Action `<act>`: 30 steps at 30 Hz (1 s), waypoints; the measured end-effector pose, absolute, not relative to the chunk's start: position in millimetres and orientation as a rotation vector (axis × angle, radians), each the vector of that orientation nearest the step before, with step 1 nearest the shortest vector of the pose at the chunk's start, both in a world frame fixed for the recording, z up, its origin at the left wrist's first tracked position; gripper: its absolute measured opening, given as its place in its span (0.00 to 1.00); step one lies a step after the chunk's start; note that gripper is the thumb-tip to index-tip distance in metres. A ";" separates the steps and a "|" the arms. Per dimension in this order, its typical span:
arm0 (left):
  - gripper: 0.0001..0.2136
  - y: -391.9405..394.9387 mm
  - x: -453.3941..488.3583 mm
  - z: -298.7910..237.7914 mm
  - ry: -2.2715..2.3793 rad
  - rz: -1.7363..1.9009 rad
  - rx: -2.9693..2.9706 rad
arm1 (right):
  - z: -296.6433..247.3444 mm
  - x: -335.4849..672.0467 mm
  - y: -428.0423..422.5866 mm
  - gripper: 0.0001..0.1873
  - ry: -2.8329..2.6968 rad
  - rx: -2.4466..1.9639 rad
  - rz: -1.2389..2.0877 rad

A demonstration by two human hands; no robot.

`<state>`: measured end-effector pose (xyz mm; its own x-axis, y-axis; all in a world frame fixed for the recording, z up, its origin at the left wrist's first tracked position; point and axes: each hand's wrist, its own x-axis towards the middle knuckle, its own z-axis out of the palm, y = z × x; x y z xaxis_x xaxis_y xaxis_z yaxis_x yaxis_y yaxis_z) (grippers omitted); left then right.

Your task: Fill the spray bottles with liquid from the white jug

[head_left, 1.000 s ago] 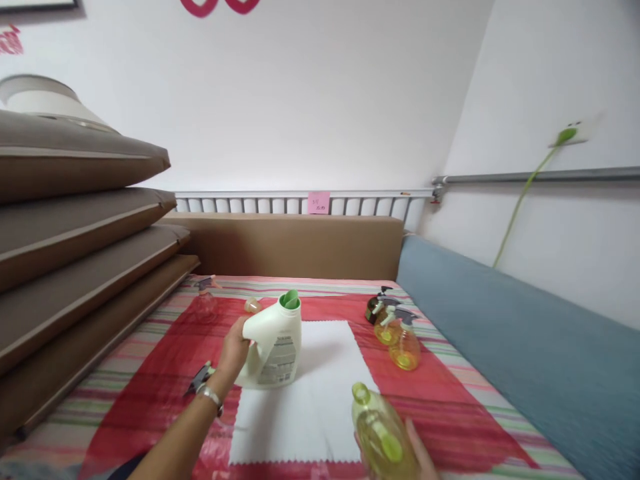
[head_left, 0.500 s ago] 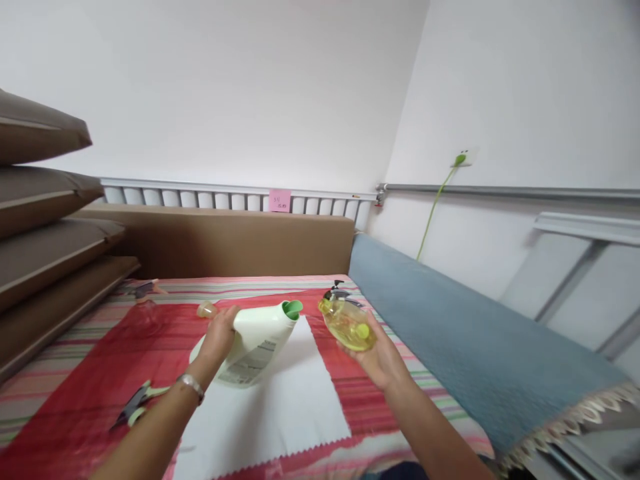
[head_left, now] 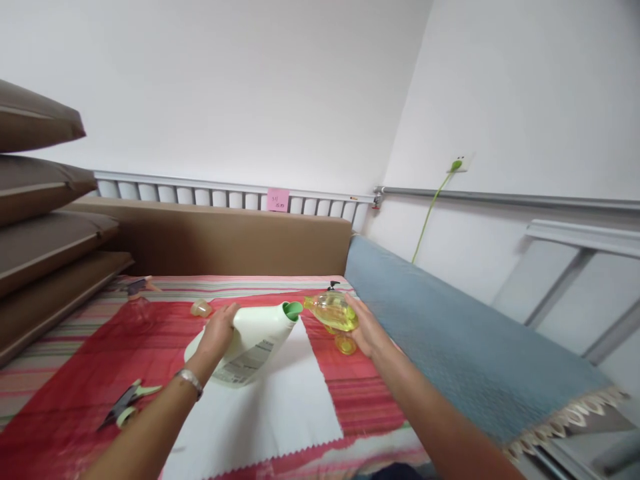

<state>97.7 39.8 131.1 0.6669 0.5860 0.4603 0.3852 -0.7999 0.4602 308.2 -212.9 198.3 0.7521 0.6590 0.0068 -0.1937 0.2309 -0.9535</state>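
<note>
My left hand (head_left: 216, 334) grips the handle of a white detergent jug (head_left: 250, 343) with a green spout, tilted to the right over a white cloth (head_left: 280, 407). My right hand (head_left: 367, 331) holds a clear yellow bottle (head_left: 334, 311) on its side, its neck pointing at the jug's green spout, almost touching it. A silver watch sits on my left wrist.
A red mat (head_left: 90, 393) on a striped cover holds a loose spray trigger (head_left: 125, 403), a small clear bottle (head_left: 201, 308), another spray bottle (head_left: 139, 300) and a yellow bottle (head_left: 345, 344) under my right hand. Brown cushions (head_left: 45, 220) are stacked left. A blue padded edge (head_left: 450, 333) runs right.
The view dropped and swung right. My left hand tipped the jug from upright toward the right. My right hand lifted the yellow bottle and brought its neck to the jug's spout.
</note>
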 end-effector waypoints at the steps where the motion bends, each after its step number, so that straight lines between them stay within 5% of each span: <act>1: 0.13 39.8 98.0 130.8 0.775 0.871 2.564 | 197.7 309.4 -211.5 0.19 -0.460 -1.217 0.607; 30: 0.16 29.5 96.8 138.2 0.844 0.836 2.525 | 213.3 321.6 -196.7 0.23 -0.709 -1.534 0.228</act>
<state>96.8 29.5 138.2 0.6489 0.6334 0.4216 0.4274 -0.7618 0.4868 321.6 -196.7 213.3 0.7836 0.5569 0.2754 0.2916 0.0616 -0.9545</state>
